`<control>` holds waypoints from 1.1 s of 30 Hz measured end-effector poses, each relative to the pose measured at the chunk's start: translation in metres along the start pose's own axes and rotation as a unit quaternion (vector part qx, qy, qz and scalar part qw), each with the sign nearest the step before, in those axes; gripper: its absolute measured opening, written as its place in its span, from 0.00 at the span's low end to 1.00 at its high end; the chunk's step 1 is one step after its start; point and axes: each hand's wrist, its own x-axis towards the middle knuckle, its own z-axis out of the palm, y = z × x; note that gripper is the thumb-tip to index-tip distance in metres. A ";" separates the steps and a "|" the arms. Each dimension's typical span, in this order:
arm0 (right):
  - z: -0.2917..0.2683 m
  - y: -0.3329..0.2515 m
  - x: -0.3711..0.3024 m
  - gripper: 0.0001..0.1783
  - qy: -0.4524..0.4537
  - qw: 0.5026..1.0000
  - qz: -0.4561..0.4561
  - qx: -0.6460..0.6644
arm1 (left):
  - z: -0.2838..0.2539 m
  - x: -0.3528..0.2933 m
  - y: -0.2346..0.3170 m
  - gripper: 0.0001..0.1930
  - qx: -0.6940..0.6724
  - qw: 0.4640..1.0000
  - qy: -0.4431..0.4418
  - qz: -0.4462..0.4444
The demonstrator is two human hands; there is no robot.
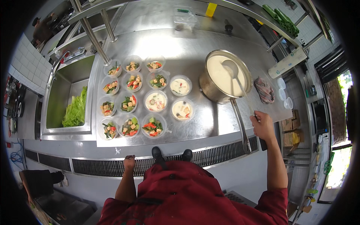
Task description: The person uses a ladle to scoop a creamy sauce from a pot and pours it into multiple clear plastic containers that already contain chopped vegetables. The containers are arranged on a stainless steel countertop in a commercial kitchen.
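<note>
My right hand (263,126) is closed round the handle end of a metal ladle (230,69). The ladle's bowl rests in creamy white liquid (218,80) inside a steel saucepan (204,85), whose long handle points toward me. Left of the pan, clear round plastic tubs stand in rows. Several, such as a front tub (153,126), hold tofu cubes with red and green vegetable pieces. White liquid covers the contents of three: a far tub (180,85), a middle tub (156,101) and a near tub (183,109). My left hand (129,162) hangs before the counter, fingers curled; their contents are unclear.
A sink (71,80) with lettuce (76,107) adjoins the counter at left. A crumpled cloth (265,90) and small white tubs (288,103) lie right of the pan. A clear box (185,18) stands behind. Another person (41,30) is at far left.
</note>
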 end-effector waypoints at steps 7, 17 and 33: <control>-0.026 -0.016 0.001 0.14 -0.125 0.925 0.131 0.335 | -0.009 -0.023 0.028 0.21 -0.022 1.000 -0.006 -0.005; -0.055 -0.031 0.001 0.16 -0.126 0.885 0.177 0.411 | 0.000 -0.016 0.019 0.22 -0.026 1.000 -0.002 0.018; -0.072 -0.089 -0.011 0.19 -0.183 0.892 0.122 0.395 | 0.009 0.005 0.009 0.23 -0.015 0.999 -0.031 0.004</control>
